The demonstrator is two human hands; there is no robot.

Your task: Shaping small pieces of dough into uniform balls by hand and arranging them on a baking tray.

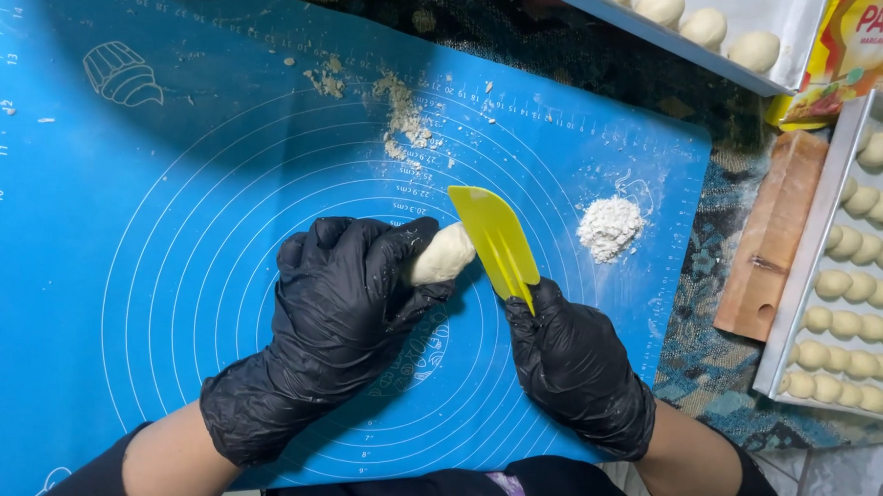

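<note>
Item: dough roll (443, 254), pale, log-shaped, at the centre of the frame. Its left part is hidden inside the left hand (341, 300); only the rounded right end shows.

Left hand: black glove, fingers curled closed around the dough roll, resting on the mat.

Right hand (572, 356): black glove, closed on the lower end of a yellow scraper (495, 238). The blade stands tilted, its edge touching or just beside the exposed dough end; which of the two cannot be told.

Surface: blue silicone mat (149, 288) with printed rings and ruler marks, spread on the bench.

Nearby on the mat: flour heap (609, 226), right of the scraper and near it; dry crumbs and flour dust (403, 117) above the hands.

Right of frame: tray of shaped dough pieces (858, 273) in close rows; wooden board (774, 231) between mat and tray. Upper right: second tray (693, 14) with a row of dough balls; a red and yellow package (860, 48) beside it.

Risks, as judged: the blade sits close to the left fingertips, so a slip on soft dough could nick the glove. Dough may stick to glove or blade and tear unevenly. A sideways sweep of the right hand could scatter the flour heap.

Edges and room: wide bare mat lies left and lower left of the hands. Room to the right is narrow, bounded by the flour heap, the mat's right edge, then the board and tray. The mat's near edge lies close under both wrists.
</note>
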